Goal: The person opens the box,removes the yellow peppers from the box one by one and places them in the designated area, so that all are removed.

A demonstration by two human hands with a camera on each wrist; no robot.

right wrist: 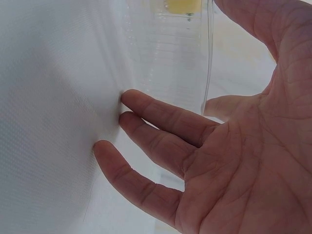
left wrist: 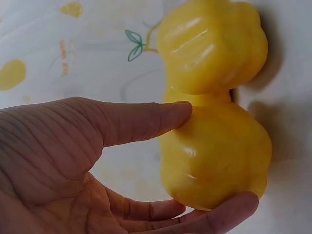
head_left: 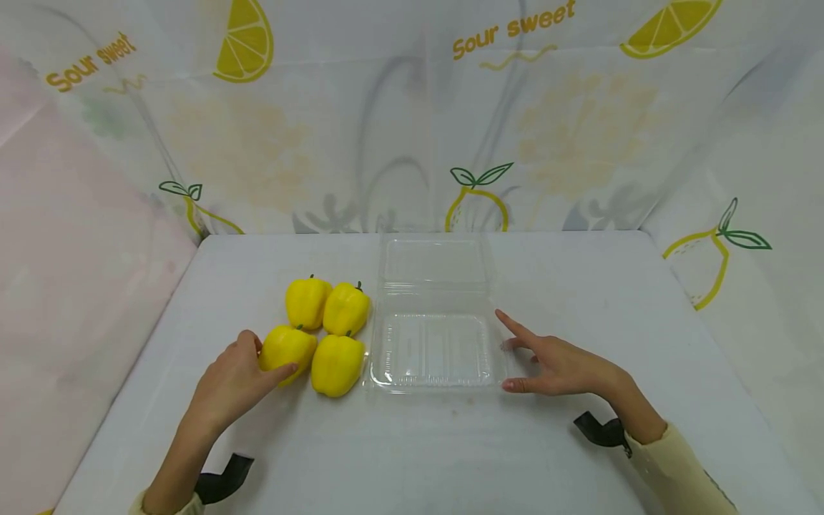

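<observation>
Several yellow bell peppers stand grouped left of a clear plastic clamshell box (head_left: 430,350). My left hand (head_left: 234,379) holds the near-left bell pepper (head_left: 283,350) between thumb and fingers. In the left wrist view the thumb lies on one side of this bell pepper (left wrist: 214,156) and the fingers curve round the other. A second bell pepper (left wrist: 212,46) sits right beside it. At the box's right edge, my right hand (head_left: 556,365) has its fingers spread and holds nothing. The right wrist view shows its fingertips (right wrist: 130,96) down at the white cloth, beside the box wall (right wrist: 165,58).
The box's lid (head_left: 434,261) lies opened flat toward the back edge of the white table (head_left: 579,286). Further bell peppers (head_left: 307,303) stand behind and beside the held one. A lemon-print cloth (head_left: 412,114) hangs behind the table.
</observation>
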